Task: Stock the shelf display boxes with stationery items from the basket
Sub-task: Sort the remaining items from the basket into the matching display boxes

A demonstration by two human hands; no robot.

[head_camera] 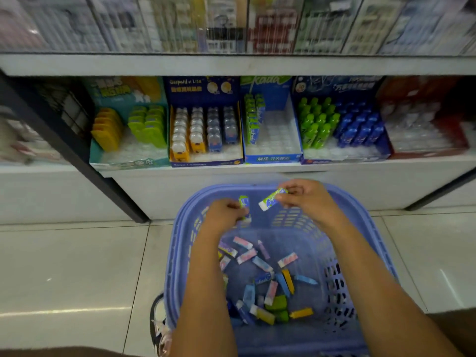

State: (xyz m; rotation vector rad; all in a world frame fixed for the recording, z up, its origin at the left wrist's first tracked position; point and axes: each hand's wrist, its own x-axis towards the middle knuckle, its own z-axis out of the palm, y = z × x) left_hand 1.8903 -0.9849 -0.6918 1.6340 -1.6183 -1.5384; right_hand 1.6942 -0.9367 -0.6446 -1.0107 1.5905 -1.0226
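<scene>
A purple plastic basket (365,228) stands on the floor below the shelf, with several loose erasers (260,279) in pink, blue, yellow and green on its bottom. My left hand (226,213) holds a green-and-blue eraser (244,202) over the basket's far side. My right hand (309,199) pinches another green-and-white eraser (270,199) by its end. Straight ahead on the shelf, the blue Kada display box (273,158) holds one row of the same green erasers (253,117) along its left side.
Other display boxes line the shelf: a teal one (128,161) with yellow and green items, a dark blue one (206,162) with bear-shaped items, one with green and blue bottles (337,124), and a red one (425,150). A dark shelf post (85,161) slants on the left. My shoe (159,320) is beside the basket.
</scene>
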